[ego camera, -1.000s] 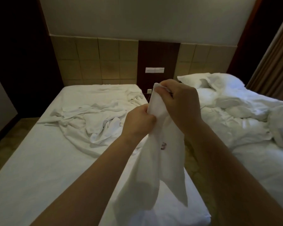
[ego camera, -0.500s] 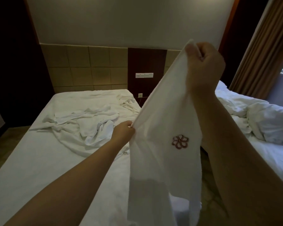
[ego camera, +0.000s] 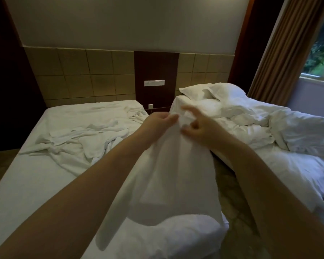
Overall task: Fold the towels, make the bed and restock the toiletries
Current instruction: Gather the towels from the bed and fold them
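A white towel (ego camera: 168,176) hangs in front of me over the corner of the left bed (ego camera: 30,184). My left hand (ego camera: 158,121) grips its upper edge from the left. My right hand (ego camera: 198,126) sits just right of it at the same top edge, thumb and fingers curled around a bunch of the cloth, though motion blur softens the fingers. The towel's lower part drapes down onto the mattress corner. Several other crumpled white towels (ego camera: 79,139) lie on the left bed.
The right bed (ego camera: 269,165) carries a rumpled white duvet and two pillows (ego camera: 211,92) at its head. A narrow carpeted gap runs between the beds. A dark panel with switches (ego camera: 154,83) is on the wall, and curtains (ego camera: 288,53) hang at the right.
My right hand has come down from head height to meet my left hand at the towel's top. The towel, spread wide with its logo showing, now hangs bunched and narrow.
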Tool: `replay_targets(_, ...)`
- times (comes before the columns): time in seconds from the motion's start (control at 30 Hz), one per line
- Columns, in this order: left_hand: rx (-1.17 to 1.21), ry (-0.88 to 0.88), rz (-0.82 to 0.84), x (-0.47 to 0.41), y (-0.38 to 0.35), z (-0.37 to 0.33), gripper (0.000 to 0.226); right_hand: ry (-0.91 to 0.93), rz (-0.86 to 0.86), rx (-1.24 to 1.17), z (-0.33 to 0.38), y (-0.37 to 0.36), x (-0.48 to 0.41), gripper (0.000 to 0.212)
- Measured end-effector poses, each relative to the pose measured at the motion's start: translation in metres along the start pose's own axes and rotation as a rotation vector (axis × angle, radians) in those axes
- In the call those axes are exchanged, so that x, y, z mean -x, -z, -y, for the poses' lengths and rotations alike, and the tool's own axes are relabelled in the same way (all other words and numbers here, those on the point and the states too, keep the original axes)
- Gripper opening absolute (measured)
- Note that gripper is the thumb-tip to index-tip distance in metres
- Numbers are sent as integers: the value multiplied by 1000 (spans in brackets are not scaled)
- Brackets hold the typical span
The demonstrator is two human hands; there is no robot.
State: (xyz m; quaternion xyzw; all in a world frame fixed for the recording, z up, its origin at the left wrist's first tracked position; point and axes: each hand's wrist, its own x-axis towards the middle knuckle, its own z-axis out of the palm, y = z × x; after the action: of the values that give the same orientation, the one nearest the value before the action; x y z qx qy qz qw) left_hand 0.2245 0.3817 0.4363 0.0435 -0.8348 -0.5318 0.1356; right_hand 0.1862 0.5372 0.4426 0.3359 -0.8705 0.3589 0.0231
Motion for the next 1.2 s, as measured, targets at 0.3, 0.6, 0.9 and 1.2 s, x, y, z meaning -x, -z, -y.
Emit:
replay_targets(0.3, -239, -139, 17, 13, 38, 33, 14, -20, -335, -122, 4, -45, -30, 18)
replay_targets(0.6, -332, 274, 157, 34, 74, 140, 31, -430, -813, -286, -46, -6, -63, 34)
replay_targets(0.9, 303, 456, -95, 13, 53, 106, 27, -375, -476, -189, -47, -60, -27, 31)
replay_targets(1.2, 679, 463, -19, 20, 12, 57, 11, -58, -498, -428, 16, -129, 14, 12)
